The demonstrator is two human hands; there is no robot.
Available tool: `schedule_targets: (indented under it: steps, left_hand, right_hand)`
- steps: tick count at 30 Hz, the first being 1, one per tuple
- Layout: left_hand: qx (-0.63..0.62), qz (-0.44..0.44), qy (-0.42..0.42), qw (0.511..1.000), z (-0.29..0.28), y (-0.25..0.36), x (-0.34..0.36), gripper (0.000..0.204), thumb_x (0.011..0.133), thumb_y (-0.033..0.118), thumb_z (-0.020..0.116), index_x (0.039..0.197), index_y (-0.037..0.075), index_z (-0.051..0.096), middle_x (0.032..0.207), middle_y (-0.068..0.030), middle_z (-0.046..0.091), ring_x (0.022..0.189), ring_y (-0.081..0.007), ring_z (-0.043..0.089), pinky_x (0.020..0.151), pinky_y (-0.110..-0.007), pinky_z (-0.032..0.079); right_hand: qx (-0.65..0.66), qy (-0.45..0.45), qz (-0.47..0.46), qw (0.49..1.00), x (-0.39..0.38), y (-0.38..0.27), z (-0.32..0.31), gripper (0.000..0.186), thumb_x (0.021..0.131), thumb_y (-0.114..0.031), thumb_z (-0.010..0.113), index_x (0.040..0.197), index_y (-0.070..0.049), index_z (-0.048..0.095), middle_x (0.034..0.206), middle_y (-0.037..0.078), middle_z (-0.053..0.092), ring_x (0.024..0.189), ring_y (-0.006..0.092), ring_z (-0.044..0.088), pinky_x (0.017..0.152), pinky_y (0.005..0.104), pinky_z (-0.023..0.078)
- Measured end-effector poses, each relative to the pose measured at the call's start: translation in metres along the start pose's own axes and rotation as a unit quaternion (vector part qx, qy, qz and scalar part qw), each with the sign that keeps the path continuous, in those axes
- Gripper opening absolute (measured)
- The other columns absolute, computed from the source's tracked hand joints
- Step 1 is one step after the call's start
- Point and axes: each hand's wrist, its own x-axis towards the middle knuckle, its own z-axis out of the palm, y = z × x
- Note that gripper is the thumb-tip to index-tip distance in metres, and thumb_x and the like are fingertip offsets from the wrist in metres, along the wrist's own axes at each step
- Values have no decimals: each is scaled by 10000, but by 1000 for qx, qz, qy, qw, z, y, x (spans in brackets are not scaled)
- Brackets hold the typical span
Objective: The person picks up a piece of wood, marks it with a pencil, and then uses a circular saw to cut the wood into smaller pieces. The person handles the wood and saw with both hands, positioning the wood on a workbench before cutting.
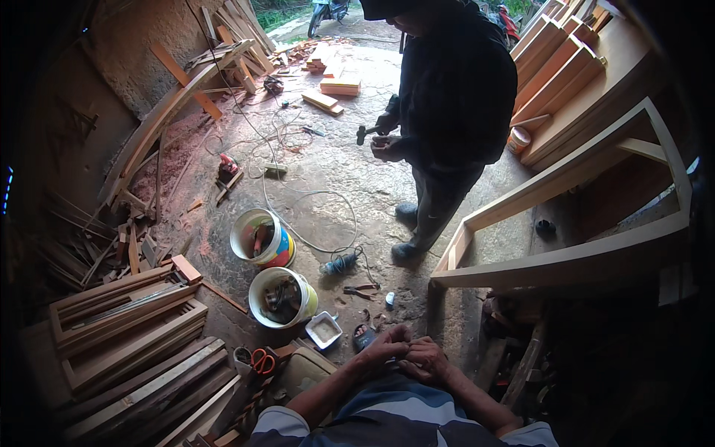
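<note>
The left hand (386, 346) and right hand (427, 358) meet over the lap (398, 393), fingers curled; whether they pinch anything cannot be told. Ahead on the floor (380, 223), pliers (363, 290) lie near a white dish (328, 345).

From the wearer's head, a fisheye camera is looking down and ahead, its view darkening toward the rim. The left hand (386, 346) and right hand (427, 357) are showing close, at lower centre; the floor (378, 182) is filling the middle; a co-worker (458, 89) is standing farther out, upper right of centre; a motorbike (320, 15) is appearing far off, at the top.
</note>
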Motion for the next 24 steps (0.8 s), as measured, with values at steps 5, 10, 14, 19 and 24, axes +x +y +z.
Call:
schedule_targets:
  steps: [5, 10, 14, 19, 24]
  left_hand:
    - [-15, 29, 51, 998, -9, 22, -19, 173, 888, 84, 678, 1021, 72, 566, 911, 26, 587, 819, -52, 552, 697, -225, 445]
    - [-2, 54, 68, 996, -18, 28, -17, 196, 846, 22, 679, 988, 87, 560, 887, 39, 557, 807, -59, 544, 703, -233, 446]
    - [-4, 64, 92, 994, -17, 26, -17, 227, 813, 10, 661, 991, 93, 547, 860, 43, 528, 785, -51, 519, 676, -234, 421]
    - [-27, 113, 136, 984, 9, 18, -8, 170, 851, 35, 614, 1010, 70, 565, 944, 6, 582, 883, -77, 578, 783, -245, 488]
    - [-37, 88, 180, 979, 26, 10, -5, 196, 803, 55, 608, 996, 53, 571, 947, -3, 582, 852, -83, 563, 770, -238, 472]
  right_hand:
    - [10, -6, -29, 1000, 40, -12, 4, 190, 923, -256, 682, 848, -82, 685, 846, 87, 679, 852, 275, 672, 871, 412, 464]
    - [-23, -24, -77, 996, 55, -11, 4, 185, 916, -236, 693, 820, -85, 651, 849, 75, 664, 876, 261, 662, 848, 410, 469]
    - [1, -66, -87, 994, 58, 3, -3, 178, 905, -232, 709, 821, -89, 644, 844, 71, 651, 860, 257, 651, 827, 410, 468]
    - [44, -66, -153, 985, 57, 24, -17, 187, 897, -243, 717, 814, -98, 633, 852, 72, 649, 854, 258, 647, 795, 419, 456]
    - [39, -134, -157, 978, 50, 39, -28, 169, 888, -228, 721, 816, -97, 640, 903, 88, 674, 901, 269, 664, 815, 420, 470]
